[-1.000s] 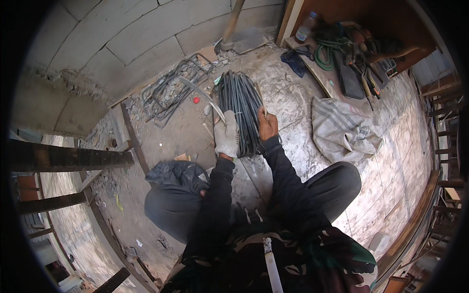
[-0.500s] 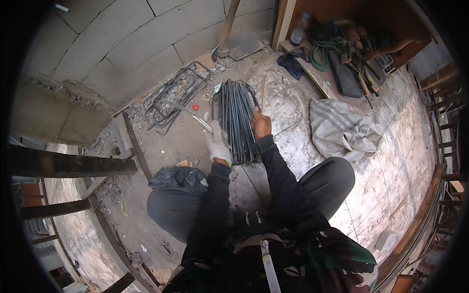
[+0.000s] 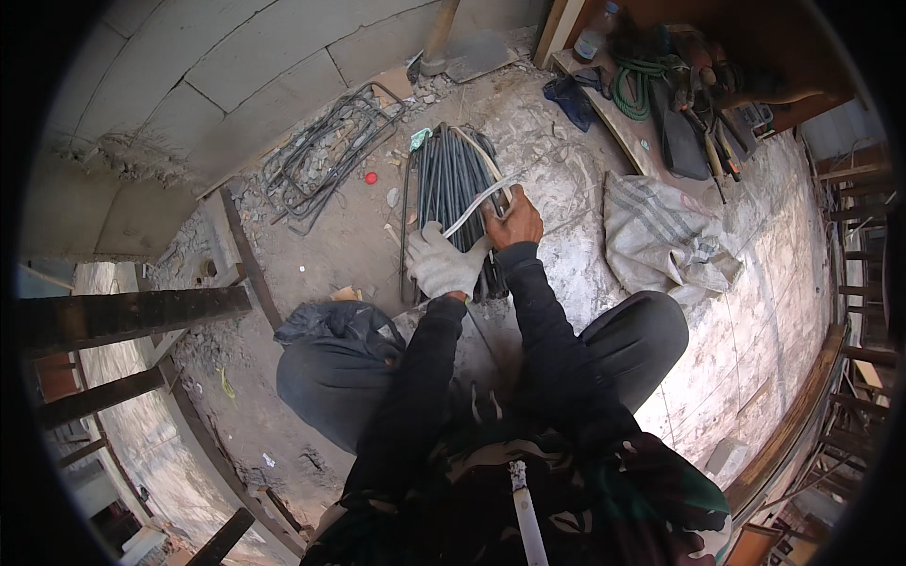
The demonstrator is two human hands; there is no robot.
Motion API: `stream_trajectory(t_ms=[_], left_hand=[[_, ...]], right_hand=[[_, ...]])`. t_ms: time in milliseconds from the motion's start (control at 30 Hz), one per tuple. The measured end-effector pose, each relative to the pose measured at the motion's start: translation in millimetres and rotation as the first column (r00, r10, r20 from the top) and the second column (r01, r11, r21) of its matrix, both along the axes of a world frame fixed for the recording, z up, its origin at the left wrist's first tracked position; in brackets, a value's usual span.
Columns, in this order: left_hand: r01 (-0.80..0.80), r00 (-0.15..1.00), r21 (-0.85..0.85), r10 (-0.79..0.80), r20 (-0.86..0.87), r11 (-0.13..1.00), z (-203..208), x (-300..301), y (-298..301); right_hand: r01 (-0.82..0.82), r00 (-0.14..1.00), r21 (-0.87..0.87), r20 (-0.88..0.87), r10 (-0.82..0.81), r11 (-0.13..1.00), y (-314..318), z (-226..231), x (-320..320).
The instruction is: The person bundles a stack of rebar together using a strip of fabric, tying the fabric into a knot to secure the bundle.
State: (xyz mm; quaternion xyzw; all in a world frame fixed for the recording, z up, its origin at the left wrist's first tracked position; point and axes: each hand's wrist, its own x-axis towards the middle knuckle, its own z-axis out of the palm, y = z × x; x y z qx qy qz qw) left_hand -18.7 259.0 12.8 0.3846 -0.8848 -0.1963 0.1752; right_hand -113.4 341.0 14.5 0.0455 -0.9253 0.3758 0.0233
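Note:
A bundle of dark bent steel bars (image 3: pixel 442 179), looking like rebar stirrups, lies on the ground in front of me. A pale flat strap (image 3: pixel 478 205) runs slantwise across its upper face. My left hand (image 3: pixel 442 262), in a whitish work glove, rests on the bundle's near left part with its fingers at the strap's lower end. Bare, my right hand (image 3: pixel 514 222) grips the strap by the bundle's right side, fingers closed. A tan length of strip (image 3: pixel 479 151) slopes from the bundle's far end toward that hand. The gloved fingertips are partly hidden.
Loose bent bars (image 3: pixel 330 156) lie by the block wall (image 3: pixel 255 66), near a small red cap (image 3: pixel 371 177). To the right are a woven sack (image 3: pixel 661 236) and a board with tools and green rope (image 3: pixel 634 90). A black plastic bag (image 3: pixel 340 330) sits by my left knee.
The strap, which pointed away to the left from my gloved hand, now crosses the bundle toward my right hand. My left hand has moved right onto the bars.

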Motion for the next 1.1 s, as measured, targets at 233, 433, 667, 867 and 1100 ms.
stream_trajectory(t_ms=[233, 433, 667, 867, 1100], left_hand=[[0.148, 0.973, 0.019, -0.149, 0.177, 0.989, -7.8, -1.3, -4.9], [0.248, 0.964, -0.046, -0.242, 0.107, 0.968, -18.2, 3.6, -16.7], [0.231, 0.97, -0.057, -0.225, 0.093, 0.971, -22.4, 6.7, -16.4], [0.187, 0.979, -0.017, -0.185, 0.086, 0.982, -19.5, 0.7, -15.7], [0.158, 0.978, 0.079, -0.167, 0.126, 0.984, -12.5, -5.4, -17.8]], right_hand=[[-0.217, 0.973, 0.322, 0.143, 0.18, 0.921, 20.6, -7.2, -8.7], [-0.208, 0.956, 0.243, 0.255, 0.144, 0.947, 55.2, -42.9, -30.6], [-0.222, 0.969, 0.259, 0.162, 0.184, 0.94, 35.4, -43.1, -26.3], [-0.193, 0.964, 0.473, 0.254, 0.077, 0.86, 40.5, -46.8, -26.7], [-0.378, 0.893, 0.323, 0.374, 0.25, 0.868, 47.4, -46.3, -45.5]])
